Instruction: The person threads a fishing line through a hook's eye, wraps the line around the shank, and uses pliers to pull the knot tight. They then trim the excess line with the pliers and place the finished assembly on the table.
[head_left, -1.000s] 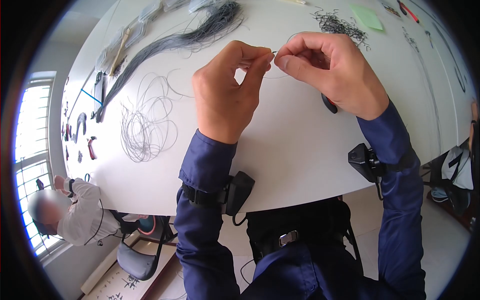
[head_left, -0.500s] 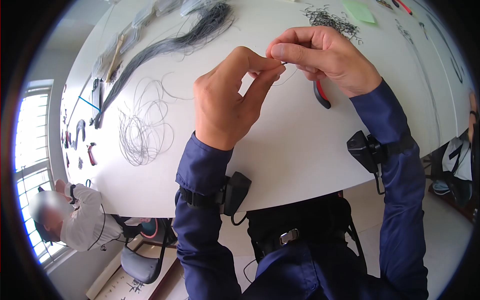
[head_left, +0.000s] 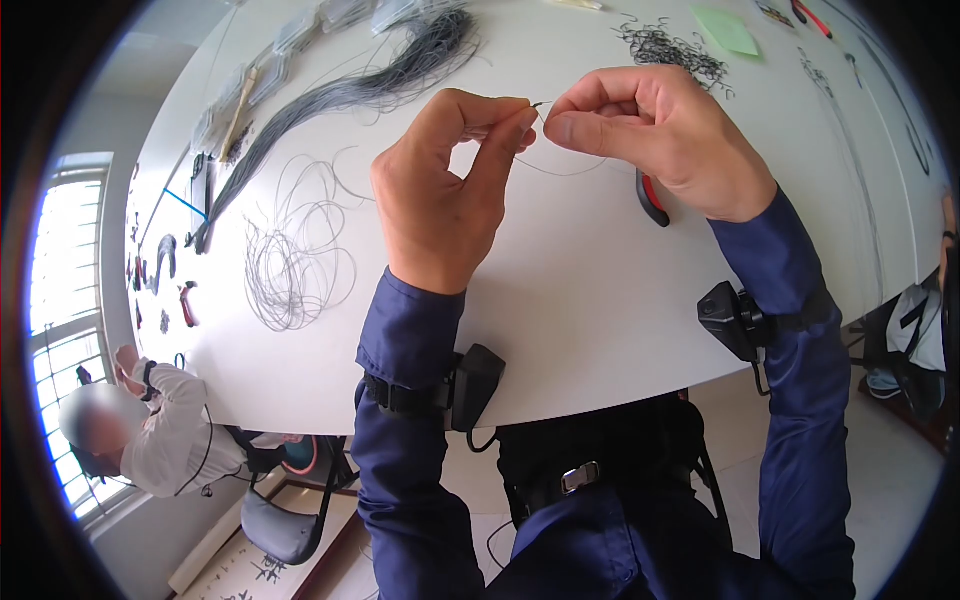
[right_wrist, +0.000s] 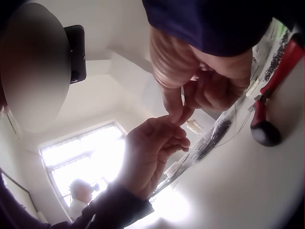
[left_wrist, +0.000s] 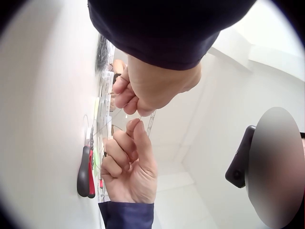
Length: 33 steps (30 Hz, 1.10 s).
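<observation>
In the head view my left hand (head_left: 440, 185) is raised over the table, thumb and forefinger pinching a small dark hook (head_left: 539, 104) whose tip pokes out past the fingertips. Just right of it, my right hand (head_left: 665, 140) pinches a thin grey line (head_left: 570, 173) between thumb and forefinger. The line loops below both hands. In the right wrist view the fingertips of the two hands almost meet, and the line (right_wrist: 228, 139) trails off to the right. Red-and-black pliers (head_left: 653, 200) lie under my right hand, partly hidden by it.
A loose coil of line (head_left: 290, 270) lies left of my left hand, with a long grey bundle of lines (head_left: 330, 95) behind it. A pile of dark hooks (head_left: 675, 55) and a green paper (head_left: 727, 30) are at the back right. Another person (head_left: 165, 440) sits at left.
The right thumb and fingers moved over the left fingertips, then drew back right, a short gap now showing. Both hands shifted slightly; the hook's tip now shows more clearly.
</observation>
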Tool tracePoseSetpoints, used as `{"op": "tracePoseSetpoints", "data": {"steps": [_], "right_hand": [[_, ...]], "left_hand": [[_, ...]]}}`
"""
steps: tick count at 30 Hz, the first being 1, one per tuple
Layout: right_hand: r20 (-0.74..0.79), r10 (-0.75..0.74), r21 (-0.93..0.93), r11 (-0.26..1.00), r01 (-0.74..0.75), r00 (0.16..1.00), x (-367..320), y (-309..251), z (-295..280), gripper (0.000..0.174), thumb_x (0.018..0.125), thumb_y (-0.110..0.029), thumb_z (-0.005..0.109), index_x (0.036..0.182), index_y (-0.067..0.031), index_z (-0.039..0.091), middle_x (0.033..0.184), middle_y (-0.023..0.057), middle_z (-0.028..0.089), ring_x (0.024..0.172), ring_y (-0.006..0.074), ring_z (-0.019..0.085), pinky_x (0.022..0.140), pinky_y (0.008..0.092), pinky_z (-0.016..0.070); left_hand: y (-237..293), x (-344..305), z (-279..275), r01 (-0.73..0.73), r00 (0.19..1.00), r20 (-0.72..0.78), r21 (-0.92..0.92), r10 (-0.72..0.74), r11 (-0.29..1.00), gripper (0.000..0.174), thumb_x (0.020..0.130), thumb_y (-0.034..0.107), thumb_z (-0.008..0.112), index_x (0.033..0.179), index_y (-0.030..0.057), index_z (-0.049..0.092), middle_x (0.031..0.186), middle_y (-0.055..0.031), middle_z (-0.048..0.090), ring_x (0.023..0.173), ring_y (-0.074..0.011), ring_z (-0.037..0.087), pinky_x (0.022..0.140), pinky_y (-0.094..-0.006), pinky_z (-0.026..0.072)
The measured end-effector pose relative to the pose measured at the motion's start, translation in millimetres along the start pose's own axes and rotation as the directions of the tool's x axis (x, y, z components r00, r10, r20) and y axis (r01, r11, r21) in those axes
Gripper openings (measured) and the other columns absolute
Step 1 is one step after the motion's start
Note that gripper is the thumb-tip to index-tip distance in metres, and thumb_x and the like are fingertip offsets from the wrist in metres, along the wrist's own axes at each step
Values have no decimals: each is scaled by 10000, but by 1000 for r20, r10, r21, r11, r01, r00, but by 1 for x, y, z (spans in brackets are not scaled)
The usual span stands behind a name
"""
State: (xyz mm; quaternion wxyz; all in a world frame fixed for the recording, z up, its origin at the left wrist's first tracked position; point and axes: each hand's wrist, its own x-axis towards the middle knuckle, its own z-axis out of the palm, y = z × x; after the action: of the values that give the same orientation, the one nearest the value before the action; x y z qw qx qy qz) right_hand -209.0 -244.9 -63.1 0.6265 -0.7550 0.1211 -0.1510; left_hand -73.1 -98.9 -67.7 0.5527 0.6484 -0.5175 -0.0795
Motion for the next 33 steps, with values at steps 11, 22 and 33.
{"op": "tracePoseSetpoints", "data": {"steps": [11, 22, 33], "right_hand": [[-94, -114, -143, 985, 100, 989, -2, -6, 2, 215, 909, -197, 684, 940, 16, 697, 581, -54, 447, 534, 43, 399, 495, 247, 329], [209, 244, 354, 884, -306, 947, 2, 2, -9, 247, 931, -324, 677, 913, -78, 666, 587, -112, 312, 500, 13, 225, 459, 218, 178], [193, 278, 322, 888, -328, 941, 1, 0, -9, 243, 936, -306, 646, 949, -63, 659, 617, -93, 376, 518, 5, 295, 439, 203, 198]], "left_hand": [[1, 0, 0, -124, 987, 129, 210, 98, 970, 71, 854, 1, 719, 889, -2, 657, 808, -79, 722, 735, -156, 706, 671, -250, 547], [7, -3, 1, -305, 949, 151, 231, 276, 924, 118, 817, -36, 748, 894, -5, 664, 815, -79, 730, 747, -148, 716, 674, -236, 552], [-1, -1, 7, -205, 979, 26, 30, 204, 978, 108, 837, -33, 721, 890, 8, 635, 836, -57, 710, 711, -148, 683, 661, -252, 537]]}}
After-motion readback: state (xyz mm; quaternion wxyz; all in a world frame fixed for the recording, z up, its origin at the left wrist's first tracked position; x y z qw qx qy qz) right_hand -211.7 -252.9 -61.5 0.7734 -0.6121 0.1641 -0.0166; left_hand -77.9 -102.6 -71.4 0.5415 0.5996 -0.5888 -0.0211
